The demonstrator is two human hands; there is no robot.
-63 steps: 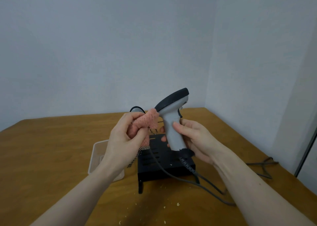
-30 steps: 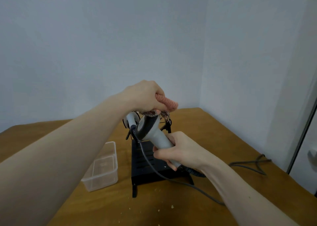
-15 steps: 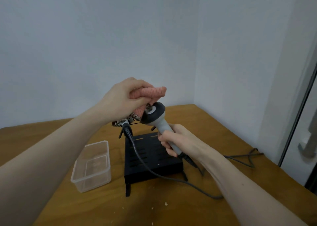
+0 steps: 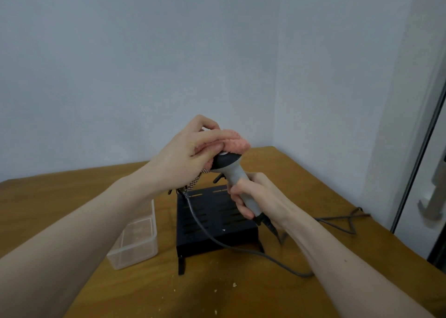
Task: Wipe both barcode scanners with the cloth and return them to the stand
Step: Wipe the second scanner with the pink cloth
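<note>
One scanner (image 4: 233, 170) being held above stand (image 4: 214, 221), right hand (image 4: 255, 197) gripping handle; left hand (image 4: 190, 153) pressing cloth (image 4: 235, 144) onto head. Wiping step underway. Next: seating scanner on stand, minding cable (image 4: 241, 247).

A wooden bench (image 4: 72, 197) fills the corner of the room, its grain running warm and brown. A black slotted stand (image 4: 212, 223) sits on it. Just left of the stand lies a clear plastic tub (image 4: 135, 245). A grey cable (image 4: 241, 249) trails over the wood in front of the stand and loops away to its right. Pale crumbs (image 4: 233, 285) speckle the wood nearer than the stand.
</note>
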